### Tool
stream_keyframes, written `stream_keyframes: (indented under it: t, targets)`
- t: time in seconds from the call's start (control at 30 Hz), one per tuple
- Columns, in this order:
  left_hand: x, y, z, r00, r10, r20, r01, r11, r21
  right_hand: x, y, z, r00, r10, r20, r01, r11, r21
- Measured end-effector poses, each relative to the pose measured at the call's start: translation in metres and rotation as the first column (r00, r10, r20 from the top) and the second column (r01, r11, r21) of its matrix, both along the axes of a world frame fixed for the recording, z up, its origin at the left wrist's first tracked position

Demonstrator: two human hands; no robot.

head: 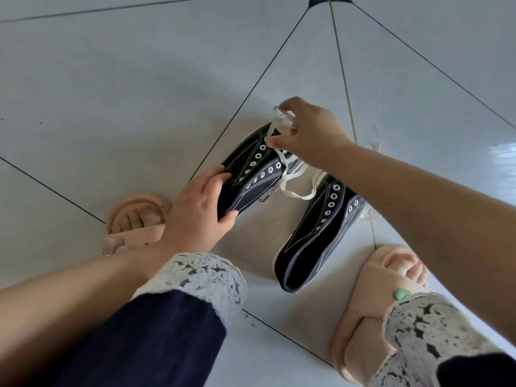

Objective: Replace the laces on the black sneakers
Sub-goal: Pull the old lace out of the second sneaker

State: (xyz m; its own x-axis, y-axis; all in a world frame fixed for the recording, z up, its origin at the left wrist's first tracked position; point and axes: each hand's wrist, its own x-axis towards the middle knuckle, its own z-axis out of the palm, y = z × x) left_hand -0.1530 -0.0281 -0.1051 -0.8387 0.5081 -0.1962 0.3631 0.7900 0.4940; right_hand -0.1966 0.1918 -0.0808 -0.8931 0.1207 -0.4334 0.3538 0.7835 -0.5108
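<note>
while the second black sneaker lies on the tiled floor between beige sandals, the left hand curls its fingers round the heel of the first sneaker, and farther off the right hand pinches the white lace above its toe.

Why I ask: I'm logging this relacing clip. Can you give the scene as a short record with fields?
left hand: grips the heel end of the held sneaker
right hand: pinches the white lace near that shoe's toe end
eyelets: most visible ones empty
second sneaker: on the tiled floor, neither hand on it
</note>
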Motion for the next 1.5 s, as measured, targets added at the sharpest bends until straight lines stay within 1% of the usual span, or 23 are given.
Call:
stream_keyframes:
  t: [0.17,0.23,0.3,0.37,0.4,0.5,0.6,0.67,0.73,0.87,0.9,0.93,0.97,1.0,1.03,1.07,1.1,1.13,1.2,1.27,1.3,1.37,1.5]
  targets:
    - [0.0,0.0,0.001,1.0,0.001,0.006,-0.001,1.0,0.008,-0.006,-0.019,-0.008,0.998,0.068,0.013,-0.069,0.99,0.121]
    - [0.0,-0.001,0.001,1.0,-0.004,0.01,0.004,1.0,0.013,-0.005,-0.015,-0.007,1.0,0.022,-0.021,-0.021,0.999,0.048]
    - [0.0,-0.001,0.0,1.0,-0.001,0.012,0.001,1.0,0.019,-0.008,0.001,0.003,0.979,-0.163,-0.119,0.153,0.984,-0.086]
    - [0.0,-0.001,0.0,1.0,-0.004,0.006,0.003,1.0,0.023,-0.013,0.026,0.021,0.885,-0.417,-0.208,0.372,0.901,-0.221]
    - [0.0,-0.001,0.0,1.0,-0.009,0.004,0.009,1.0,0.024,-0.014,0.04,0.031,0.838,-0.503,-0.209,0.445,0.853,-0.272]
    - [0.0,-0.001,0.0,1.0,-0.011,0.0,0.011,1.0,0.018,-0.001,0.062,0.048,0.833,-0.547,-0.088,0.463,0.775,-0.43]
    - [0.0,-0.001,0.0,1.0,-0.012,-0.001,0.012,1.0,0.013,0.015,0.062,0.049,0.818,-0.565,0.105,0.475,0.562,-0.677]
    - [0.001,0.0,0.0,1.0,-0.012,0.002,0.012,1.0,0.008,0.015,0.061,0.048,0.79,-0.583,0.189,0.526,0.487,-0.698]
    - [0.0,-0.001,0.0,1.0,-0.026,-0.005,0.026,1.0,0.007,0.01,0.064,0.046,0.702,-0.686,0.193,0.613,0.443,-0.654]
    - [0.0,-0.001,-0.001,0.999,-0.054,-0.01,0.054,0.999,0.009,0.007,0.083,0.047,0.386,-0.907,0.167,0.762,0.212,-0.612]
    - [0.0,-0.001,-0.001,0.999,-0.054,-0.01,0.054,0.998,0.011,0.007,0.09,0.047,0.353,-0.927,0.131,0.784,0.216,-0.583]
    - [-0.001,-0.001,-0.001,0.999,-0.052,-0.011,0.052,0.999,0.014,0.007,0.095,0.048,0.374,-0.924,0.076,0.805,0.283,-0.521]
    - [-0.001,-0.001,-0.001,0.999,-0.05,-0.01,0.05,0.999,0.016,0.008,0.097,0.047,0.464,-0.885,0.025,0.805,0.41,-0.428]
    - [-0.001,-0.001,-0.001,0.999,-0.05,-0.007,0.05,0.999,0.017,0.011,0.096,0.045,0.607,-0.794,0.019,0.756,0.57,-0.321]
    - [0.0,-0.002,-0.001,0.999,-0.053,-0.005,0.054,0.998,0.019,0.015,0.09,0.042,0.758,-0.649,0.071,0.645,0.729,-0.23]
    - [0.0,-0.002,-0.001,0.998,-0.058,-0.004,0.058,0.998,0.018,0.019,0.08,0.04,0.871,-0.464,0.16,0.488,0.854,-0.18]
    - [0.0,-0.002,-0.001,0.998,-0.06,-0.005,0.06,0.998,0.016,0.023,0.068,0.037,0.929,-0.279,0.243,0.32,0.935,-0.15]
    - [0.0,-0.002,-0.001,0.998,-0.059,-0.005,0.059,0.998,0.014,0.026,0.056,0.034,0.95,-0.129,0.283,0.167,0.98,-0.113]
    - [0.0,-0.001,-0.001,0.999,-0.053,0.002,0.053,0.999,0.011,0.029,0.04,0.026,0.977,0.037,0.212,-0.059,0.994,0.096]
    - [0.0,-0.001,-0.002,0.999,-0.053,0.005,0.053,0.999,0.007,0.027,0.026,0.023,0.993,0.103,0.064,-0.118,0.939,0.324]
    - [0.0,-0.002,-0.002,0.999,-0.053,0.003,0.053,0.999,0.006,0.027,0.02,0.021,0.99,0.136,0.026,-0.135,0.913,0.384]
    - [0.0,-0.002,-0.002,0.999,-0.047,0.003,0.047,0.999,0.0,0.027,0.01,0.015,0.977,0.21,0.017,-0.197,0.88,0.433]
    - [0.001,-0.002,-0.002,0.999,-0.044,0.006,0.044,0.999,0.005,0.021,0.009,0.007,0.955,0.291,-0.052,-0.239,0.862,0.446]
